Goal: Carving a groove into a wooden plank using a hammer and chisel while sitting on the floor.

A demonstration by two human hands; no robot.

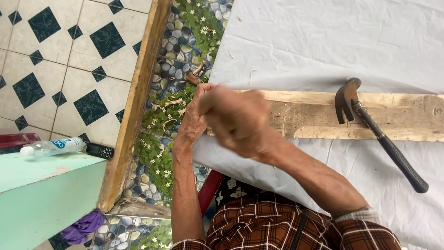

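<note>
White sheet (323,41): covers the work surface. Wooden plank (314,115): lies crosswise on the sheet. Claw hammer (370,127): head on the plank, handle toward five o'clock. Right hand (238,118): blurred, fisted at the plank's nine-o'clock end; contents cannot be told. Left hand (194,115): curled against that end, just beside it. Plastic bottle (51,147), phone (99,150): far nine o'clock.

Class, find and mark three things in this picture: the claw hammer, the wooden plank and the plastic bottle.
claw hammer (370,126): head view, on the dark shaft just below the rusty head.
wooden plank (314,115): head view, on its bare face, mid-length.
plastic bottle (55,146): head view, on its clear body.
</note>
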